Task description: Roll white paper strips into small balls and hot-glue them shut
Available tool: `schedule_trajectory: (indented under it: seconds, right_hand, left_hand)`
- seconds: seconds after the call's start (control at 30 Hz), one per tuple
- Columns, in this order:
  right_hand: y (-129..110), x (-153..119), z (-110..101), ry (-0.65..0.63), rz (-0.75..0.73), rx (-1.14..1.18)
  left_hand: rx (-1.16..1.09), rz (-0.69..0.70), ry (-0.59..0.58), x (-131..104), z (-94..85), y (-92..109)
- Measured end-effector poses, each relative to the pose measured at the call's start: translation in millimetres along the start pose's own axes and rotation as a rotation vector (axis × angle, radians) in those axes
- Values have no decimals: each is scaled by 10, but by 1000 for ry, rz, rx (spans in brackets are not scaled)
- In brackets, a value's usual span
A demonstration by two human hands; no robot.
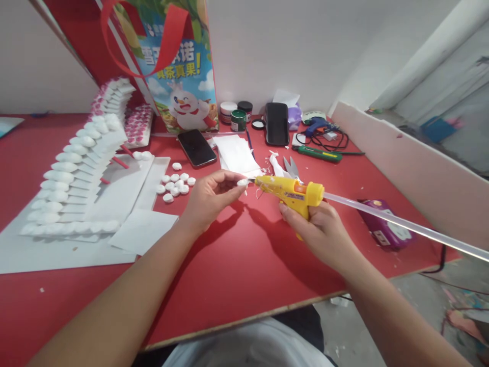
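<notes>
Between the thumb and fingers of my left hand [209,199] is pinched a small white oval piece [242,183]. My right hand [319,229] grips a yellow hot glue gun [284,191], whose nozzle points left and meets or nearly meets that piece. From the gun's back a long clear glue stick [393,219] runs off to the right. A group of similar white oval pieces [174,184] lies on the red table [244,285], left of my left hand. Further left, rows of white ovals on flat strips form a curved white model [72,176] on white boards.
Behind my hands lie a phone [197,148], white paper sheets [236,154], scissors [292,167] and a second black phone [277,124]. A green-handled tool [319,153] sits near a blue corded tool [316,125]. A purple packet [385,224] is at right; a printed bag [175,66] stands behind.
</notes>
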State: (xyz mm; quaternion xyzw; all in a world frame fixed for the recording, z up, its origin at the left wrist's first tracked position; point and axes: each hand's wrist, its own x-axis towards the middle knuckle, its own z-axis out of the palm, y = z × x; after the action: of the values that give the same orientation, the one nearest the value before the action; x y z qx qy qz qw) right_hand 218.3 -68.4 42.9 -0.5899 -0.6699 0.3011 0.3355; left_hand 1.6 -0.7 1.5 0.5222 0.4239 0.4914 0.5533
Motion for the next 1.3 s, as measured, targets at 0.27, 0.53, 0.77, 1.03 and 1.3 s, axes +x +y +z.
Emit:
schedule_trajectory:
  seconds: [0.27,0.53,0.77,1.03,1.3]
  right_hand:
    - [-3,-9,-4,11,5,-48]
    - [-35,-13,16,8,-13,-94]
    - [16,-22,6,27,-2,-71]
    - [7,-20,-4,31,3,-73]
    - [26,-16,-19,39,-21,-63]
  left_hand:
    - [-111,-66,22,0,0,7]
    - [-97,-67,28,9,-1,-3]
    - [-122,-62,17,7,3,4]
    - [-123,-74,19,8,3,17]
    - [-160,-80,16,7,-5,16]
